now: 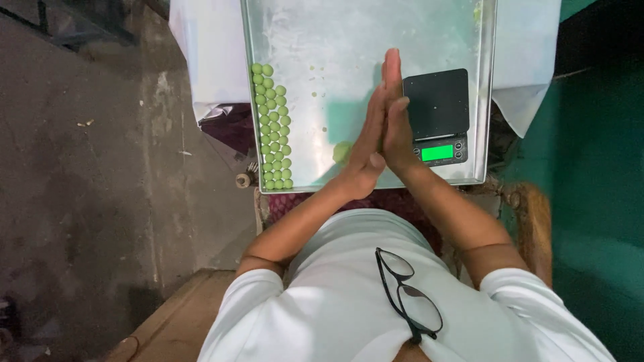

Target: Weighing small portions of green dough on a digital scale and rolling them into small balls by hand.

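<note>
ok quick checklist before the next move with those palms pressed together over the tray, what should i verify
1. Palms closed flat: left hand and right hand are pressed together, fingers straight. Ok.
2. Something between the palms: hidden by the hands. Cannot tell.
3. Room on the metal tray: the green balls sit in rows along its left edge, with bare metal beside them. Ok.
4. Green dough lump within reach: it lies on the tray right by the left hand. Ok.
5. Scale ready: display lit green, nothing on its black platform. Ok.
6. Glasses secure: they hang from the shirt collar, how firmly is unclear. Cannot tell.
</note>
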